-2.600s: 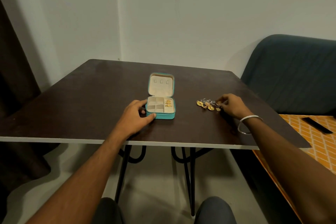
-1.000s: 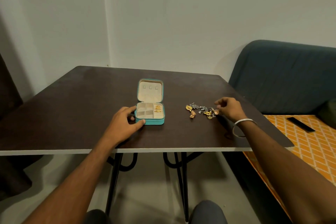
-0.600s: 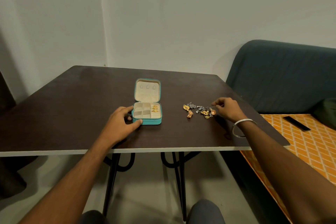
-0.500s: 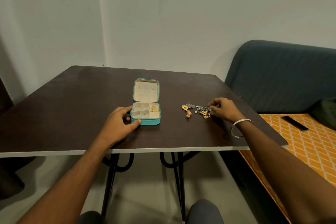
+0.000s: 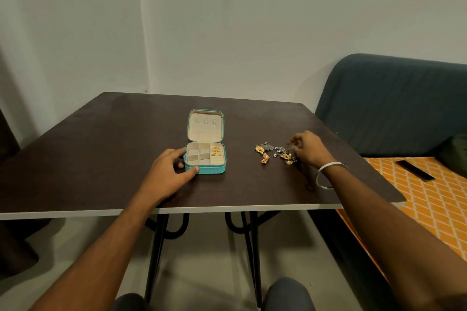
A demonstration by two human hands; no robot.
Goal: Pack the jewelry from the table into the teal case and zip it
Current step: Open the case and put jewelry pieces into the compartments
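The teal case (image 5: pixel 205 169) lies open mid-table, its lid (image 5: pixel 206 125) tipped back. A pair of gold earrings (image 5: pixel 216 151) sits in its right compartment; the other cream compartments look bare. My left hand (image 5: pixel 169 171) grips the case's near left corner, thumb on the front wall, index finger along the left side. To the right lies a loose pile of gold and silver jewelry (image 5: pixel 274 152). My right hand (image 5: pixel 307 149) rests at the pile's right end, fingertips pinched on a silver piece there.
The dark table (image 5: pixel 101 149) has a white front edge and black hairpin legs. A dark blue sofa (image 5: pixel 391 103) stands at the right, with an orange patterned seat (image 5: pixel 434 199) and a black remote (image 5: pixel 414 170). A silver bangle (image 5: pixel 328 175) circles my right wrist.
My right hand has kept working at the right end of the pile, and some pieces have spread leftward. The left hand stays on the case. The camera has turned slightly.
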